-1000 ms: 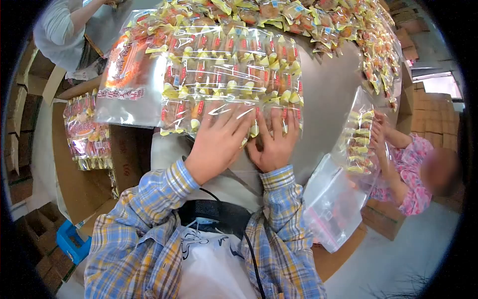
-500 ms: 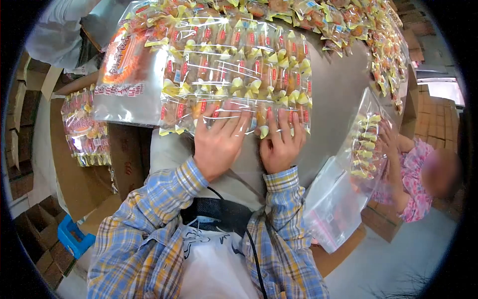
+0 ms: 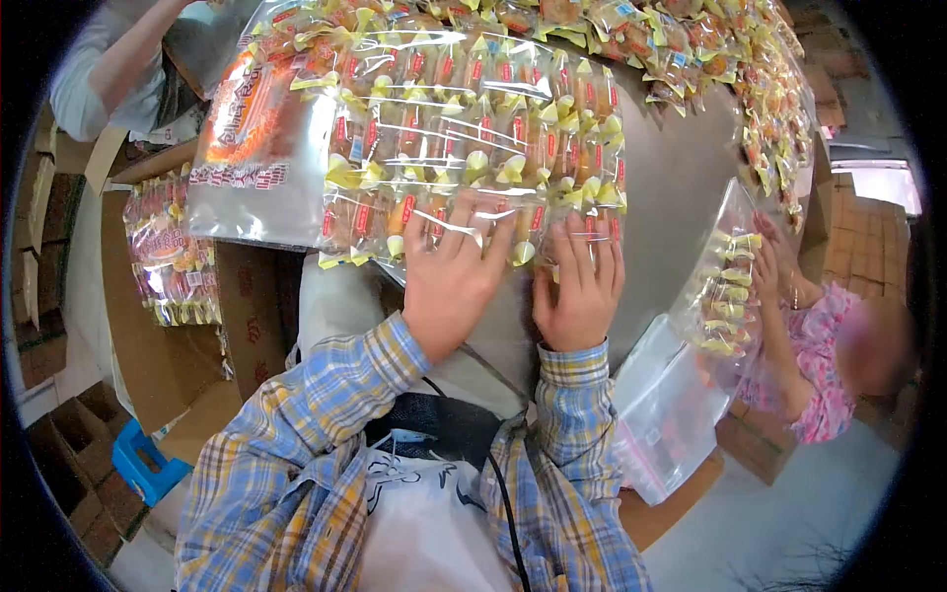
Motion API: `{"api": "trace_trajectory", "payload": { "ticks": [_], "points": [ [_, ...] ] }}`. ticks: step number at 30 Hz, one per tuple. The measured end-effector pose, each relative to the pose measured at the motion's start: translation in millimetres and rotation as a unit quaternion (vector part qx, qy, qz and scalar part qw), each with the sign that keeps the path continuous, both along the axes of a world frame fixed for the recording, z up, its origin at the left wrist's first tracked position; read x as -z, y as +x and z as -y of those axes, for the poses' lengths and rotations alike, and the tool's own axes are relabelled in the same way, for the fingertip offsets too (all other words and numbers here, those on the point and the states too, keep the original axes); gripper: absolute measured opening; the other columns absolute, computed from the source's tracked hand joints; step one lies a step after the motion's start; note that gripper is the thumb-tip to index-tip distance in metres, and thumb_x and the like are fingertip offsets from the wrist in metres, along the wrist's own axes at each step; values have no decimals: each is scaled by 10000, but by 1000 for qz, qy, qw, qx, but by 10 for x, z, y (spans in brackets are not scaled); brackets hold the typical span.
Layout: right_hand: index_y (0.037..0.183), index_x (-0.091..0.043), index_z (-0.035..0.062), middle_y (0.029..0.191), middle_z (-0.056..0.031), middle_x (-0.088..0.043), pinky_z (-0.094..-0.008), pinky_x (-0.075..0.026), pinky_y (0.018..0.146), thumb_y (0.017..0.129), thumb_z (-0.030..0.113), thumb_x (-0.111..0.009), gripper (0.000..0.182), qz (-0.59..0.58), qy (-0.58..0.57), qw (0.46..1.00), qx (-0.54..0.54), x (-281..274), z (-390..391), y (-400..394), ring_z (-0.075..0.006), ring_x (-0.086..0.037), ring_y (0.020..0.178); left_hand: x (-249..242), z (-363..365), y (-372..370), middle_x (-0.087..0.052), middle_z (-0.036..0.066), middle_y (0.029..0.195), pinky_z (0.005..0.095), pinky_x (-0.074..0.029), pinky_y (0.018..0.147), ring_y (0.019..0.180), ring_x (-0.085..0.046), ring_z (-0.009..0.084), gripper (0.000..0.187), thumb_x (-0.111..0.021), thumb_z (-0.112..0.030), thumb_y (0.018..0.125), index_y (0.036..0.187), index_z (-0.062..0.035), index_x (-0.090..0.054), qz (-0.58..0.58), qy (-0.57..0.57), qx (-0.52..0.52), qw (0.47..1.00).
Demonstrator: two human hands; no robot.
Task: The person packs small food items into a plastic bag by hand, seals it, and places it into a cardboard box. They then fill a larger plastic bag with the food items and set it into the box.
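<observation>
A clear plastic bag [image 3: 444, 138] lies flat on the metal table, filled with rows of small individually wrapped snacks in yellow-ended wrappers with red labels. Along its near edge rests my left hand [image 3: 452, 291], fingers spread over the lowest row. My right hand [image 3: 580, 281] lies beside it near the bag's right corner, fingers stretched out on the wrappers. Both hands press from above and grip nothing. At the bag's left end, a printed orange picture panel [image 3: 242, 118] shows.
Loose wrapped snacks [image 3: 681, 39] are heaped along the far side of the metal table [image 3: 671, 148]. Flat empty bags [image 3: 661, 414] lie at right, near a co-worker [image 3: 824, 345] handling a partly filled bag [image 3: 725, 286]. At left, a cardboard box [image 3: 148, 365] has a filled pack [image 3: 173, 247] over it.
Both my hands have shifted slightly right along the bag's near edge, the fingers still on the wrappers. At upper left, another person's forearm has come into view.
</observation>
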State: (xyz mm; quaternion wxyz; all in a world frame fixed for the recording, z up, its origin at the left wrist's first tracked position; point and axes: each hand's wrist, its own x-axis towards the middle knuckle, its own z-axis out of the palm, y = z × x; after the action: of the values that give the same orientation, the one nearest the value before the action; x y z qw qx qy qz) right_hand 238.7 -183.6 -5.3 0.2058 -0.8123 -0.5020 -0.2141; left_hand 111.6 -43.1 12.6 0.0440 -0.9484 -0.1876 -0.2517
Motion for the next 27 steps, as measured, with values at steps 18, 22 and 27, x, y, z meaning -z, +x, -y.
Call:
{"api": "trace_trajectory", "payload": {
  "ticks": [18, 22, 27],
  "points": [
    [1365, -692, 135, 1449, -119, -623, -437, -405, 1054, 933, 194, -593, 447, 37, 24, 993, 114, 243, -200, 30, -327, -559, 1335, -23, 57, 240, -600, 100, 1326, 623, -379, 988, 1218, -542, 322, 500, -652, -199, 875, 1373, -248, -648, 16, -24, -13, 1000],
    [1399, -657, 124, 1475, -139, -593, -481, -393, 1122, 914, 219, -629, 495, 8, -2, 996, 94, 93, -241, 29, -367, -532, 1354, -87, 70, 263, -604, 95, 1325, 624, -370, 998, 1236, -528, 326, 548, -707, -240, 843, 1388, -253, -644, 6, -30, -25, 999],
    [1449, -570, 46, 1537, -190, -504, -544, -346, 1175, 872, 212, -698, 614, -30, 28, 998, 37, 60, -142, 54, -434, -449, 1416, -144, 26, 165, -571, 107, 1423, 598, -357, 1062, 1253, -521, 316, 514, -768, -258, 812, 1312, -202, -661, 19, -55, 15, 998]
  ]
}}
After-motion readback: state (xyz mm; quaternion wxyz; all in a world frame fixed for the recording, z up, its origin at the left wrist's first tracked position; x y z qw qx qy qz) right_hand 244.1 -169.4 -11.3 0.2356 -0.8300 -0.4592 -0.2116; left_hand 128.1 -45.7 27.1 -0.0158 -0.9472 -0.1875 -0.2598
